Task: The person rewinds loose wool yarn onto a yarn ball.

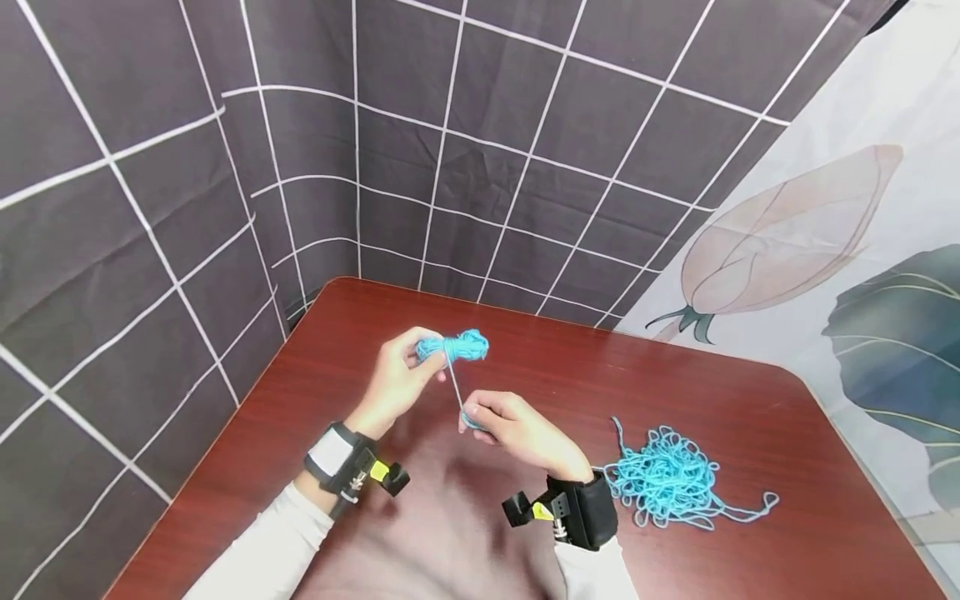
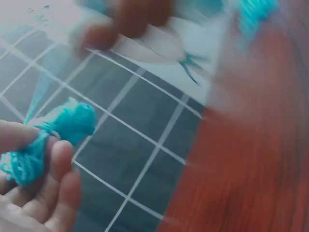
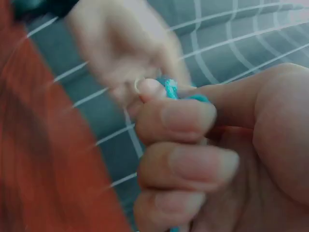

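A small bundle of light-blue cord (image 1: 471, 345), cinched round its middle, is pinched between the thumb and fingers of my left hand (image 1: 401, 371). In the left wrist view the bundle (image 2: 72, 121) bulges out on both sides of the thumb. From its middle a taut strand (image 1: 454, 382) runs down to my right hand (image 1: 517, 427), whose curled fingers grip it. Up close in the right wrist view, a bit of blue cord (image 3: 171, 89) shows between the thumb and forefinger; the left hand behind is blurred.
On the reddish-brown table (image 1: 720, 400) a loose heap of the same blue cord (image 1: 663, 477) lies right of my right wrist, a looped end trailing rightward. A dark gridded cloth (image 1: 487, 150) hangs behind and at left; a white floral cloth (image 1: 795, 242) hangs at right.
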Demonstrator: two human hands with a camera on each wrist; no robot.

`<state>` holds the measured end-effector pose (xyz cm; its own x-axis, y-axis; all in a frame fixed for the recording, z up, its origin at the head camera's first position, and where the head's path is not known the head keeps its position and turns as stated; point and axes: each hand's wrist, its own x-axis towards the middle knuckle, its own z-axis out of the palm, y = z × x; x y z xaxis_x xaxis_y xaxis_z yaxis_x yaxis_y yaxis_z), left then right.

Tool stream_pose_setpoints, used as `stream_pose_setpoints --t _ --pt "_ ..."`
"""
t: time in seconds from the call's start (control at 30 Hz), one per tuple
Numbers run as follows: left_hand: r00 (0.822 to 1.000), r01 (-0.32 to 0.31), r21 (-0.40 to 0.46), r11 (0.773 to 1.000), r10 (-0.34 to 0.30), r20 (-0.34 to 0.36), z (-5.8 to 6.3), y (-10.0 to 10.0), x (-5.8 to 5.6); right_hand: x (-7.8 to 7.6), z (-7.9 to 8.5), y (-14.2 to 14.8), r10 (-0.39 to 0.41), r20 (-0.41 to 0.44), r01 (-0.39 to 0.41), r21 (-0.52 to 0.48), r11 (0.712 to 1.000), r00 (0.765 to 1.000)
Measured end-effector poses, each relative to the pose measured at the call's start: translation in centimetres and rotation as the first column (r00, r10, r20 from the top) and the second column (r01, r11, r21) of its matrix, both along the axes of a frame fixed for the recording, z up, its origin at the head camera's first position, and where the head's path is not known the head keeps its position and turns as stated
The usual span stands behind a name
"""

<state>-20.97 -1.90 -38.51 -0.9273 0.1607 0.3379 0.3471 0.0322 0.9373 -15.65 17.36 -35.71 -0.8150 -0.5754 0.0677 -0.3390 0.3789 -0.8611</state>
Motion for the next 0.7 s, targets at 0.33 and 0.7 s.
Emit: stream_pose_setpoints --t 0.33,0.7 --pt "0.869 0.495 0.086 0.865 -0.494 -0.031 0.9 -0.1 0.9 -2.9 -5.2 2.6 -0.259 0.234 0.304 -0.180 0.936 0.937" --pt "0.974 0.042 -0.473 0.880 -0.142 -0.178 -0.8 0.3 0.2 -0.5 0.5 0.5 -0.276 0.028 0.277 -0.183 0.943 0.961"
